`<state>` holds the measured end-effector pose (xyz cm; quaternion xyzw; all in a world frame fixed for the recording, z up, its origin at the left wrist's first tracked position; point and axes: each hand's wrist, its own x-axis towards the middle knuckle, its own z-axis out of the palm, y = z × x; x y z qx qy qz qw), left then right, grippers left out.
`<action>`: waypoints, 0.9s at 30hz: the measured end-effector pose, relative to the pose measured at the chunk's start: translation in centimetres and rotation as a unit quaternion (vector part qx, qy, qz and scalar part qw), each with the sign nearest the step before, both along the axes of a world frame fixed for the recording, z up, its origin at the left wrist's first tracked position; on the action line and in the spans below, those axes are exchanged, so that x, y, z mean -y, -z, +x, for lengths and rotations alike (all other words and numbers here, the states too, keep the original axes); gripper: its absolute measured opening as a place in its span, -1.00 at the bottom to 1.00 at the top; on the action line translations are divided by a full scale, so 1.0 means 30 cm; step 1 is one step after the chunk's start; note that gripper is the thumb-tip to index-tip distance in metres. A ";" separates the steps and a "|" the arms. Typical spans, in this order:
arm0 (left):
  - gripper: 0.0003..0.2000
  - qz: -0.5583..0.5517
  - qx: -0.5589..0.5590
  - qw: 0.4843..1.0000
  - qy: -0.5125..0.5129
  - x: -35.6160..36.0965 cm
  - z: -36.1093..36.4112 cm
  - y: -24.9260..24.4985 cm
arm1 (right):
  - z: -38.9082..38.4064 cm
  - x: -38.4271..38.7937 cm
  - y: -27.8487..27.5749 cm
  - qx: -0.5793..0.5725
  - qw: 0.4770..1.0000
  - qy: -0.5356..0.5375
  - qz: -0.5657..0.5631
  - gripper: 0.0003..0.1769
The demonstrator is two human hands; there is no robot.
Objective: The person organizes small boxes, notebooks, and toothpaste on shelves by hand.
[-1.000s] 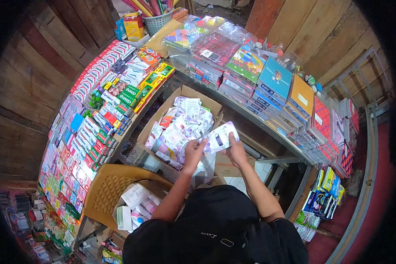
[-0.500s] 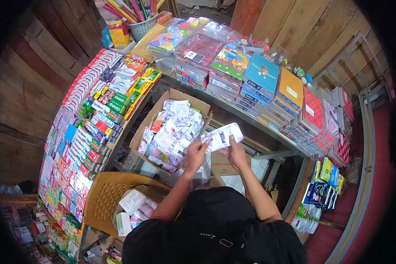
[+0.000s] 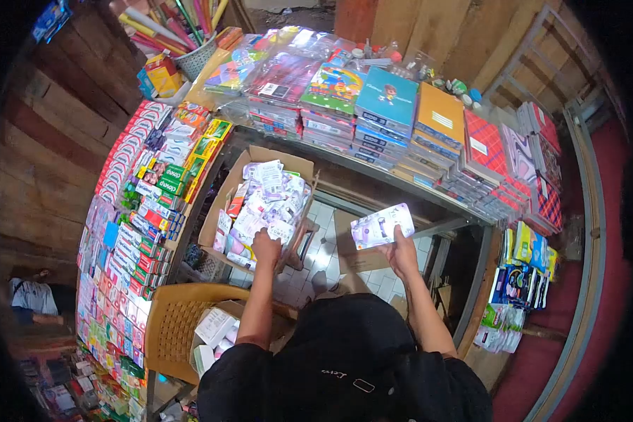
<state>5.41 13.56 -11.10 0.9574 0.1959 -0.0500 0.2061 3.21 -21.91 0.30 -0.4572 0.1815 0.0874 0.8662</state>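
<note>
My right hand (image 3: 403, 253) holds a flat white-and-purple packet (image 3: 382, 226) by its right end, thumb on top, over the gap behind the counter. My left hand (image 3: 266, 250) is at the near right side of an open cardboard box (image 3: 218, 211), its fingers curled down against the packets inside. Whether they grip one cannot be made out. Many similar white-and-purple packets (image 3: 264, 200) fill that box in a loose heap, with a few orange and pink ones among them.
Stacked notebooks (image 3: 387, 98) line the counter ahead. Rows of toothpaste boxes (image 3: 172, 184) and soaps cover the left counter. A woven chair (image 3: 172, 316) at lower left bears a carton of packs (image 3: 216, 327). Colourful pouches (image 3: 520, 281) hang at right. A person (image 3: 35, 299) shows at far left.
My left hand has let go of the held packet and moved left to the box. My right hand keeps the packet, now tilted differently and farther from the box. The view has shifted.
</note>
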 end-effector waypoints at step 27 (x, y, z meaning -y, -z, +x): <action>-0.69 -0.736 -0.314 0.576 0.166 1.337 -0.670 -0.404 | -1.043 0.684 0.002 0.039 0.952 0.264 -0.148 -0.60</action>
